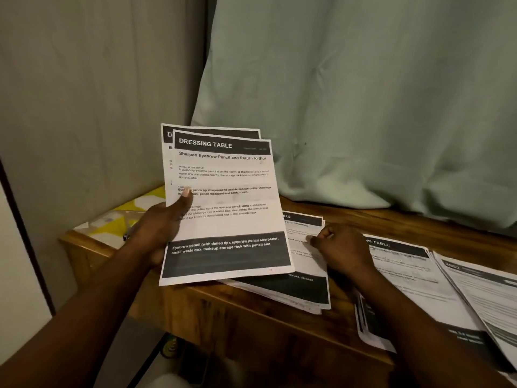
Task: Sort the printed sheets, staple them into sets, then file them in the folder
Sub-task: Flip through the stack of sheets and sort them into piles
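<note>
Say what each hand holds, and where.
Left hand grips sheets by their left edge. Right hand rests curled on the pile; a hold cannot be told.

Wooden table (pixel 363 219) bears perhaps three paper stacks (pixel 302 288).

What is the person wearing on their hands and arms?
Nothing that shows. The left hand and right hand are bare, no gloves or rings in view. The left forearm and right forearm are bare too: no sleeves, watch or bracelet.

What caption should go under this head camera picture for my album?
Left hand holds up printed sheets while right hand rests on a pile on the wooden table.
</note>
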